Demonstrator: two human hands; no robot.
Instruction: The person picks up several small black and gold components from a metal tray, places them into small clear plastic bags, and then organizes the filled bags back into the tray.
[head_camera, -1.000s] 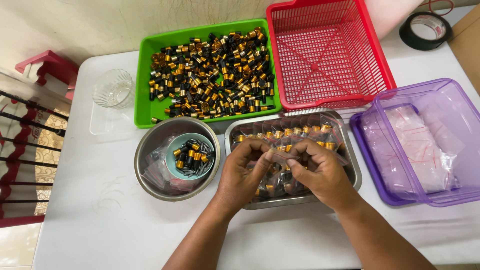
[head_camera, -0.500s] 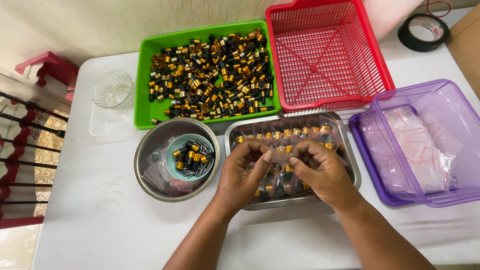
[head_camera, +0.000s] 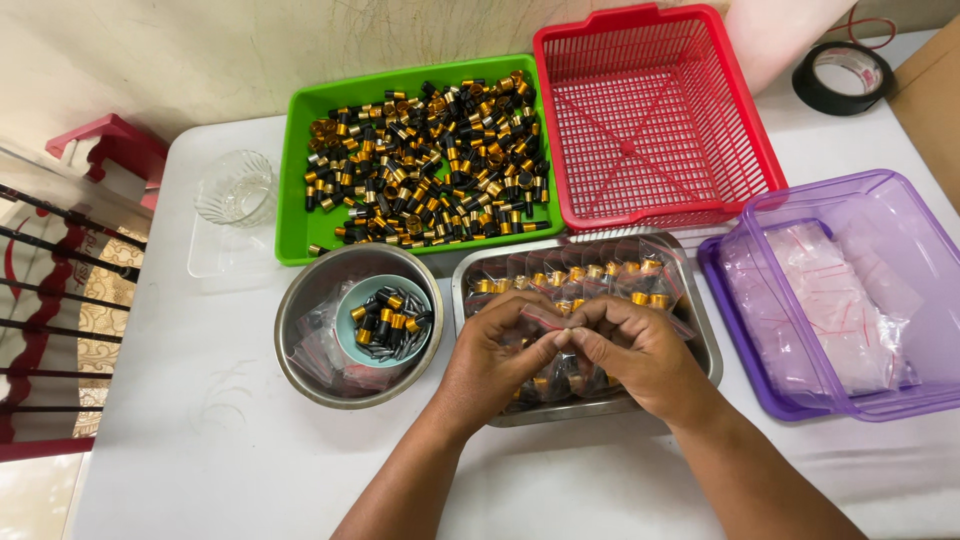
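L hand (head_camera: 493, 352) & R hand (head_camera: 637, 350) meet over steel tray (head_camera: 700, 330), fingertips of both pinched shut on small clear zip bag (head_camera: 549, 318). Round steel bowl (head_camera: 300, 340) just left of tray; green bin (head_camera: 296, 180) behind it.

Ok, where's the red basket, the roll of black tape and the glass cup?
red basket (head_camera: 745, 135), head view, right wall.
roll of black tape (head_camera: 806, 92), head view, left rim.
glass cup (head_camera: 236, 188), head view, its side.
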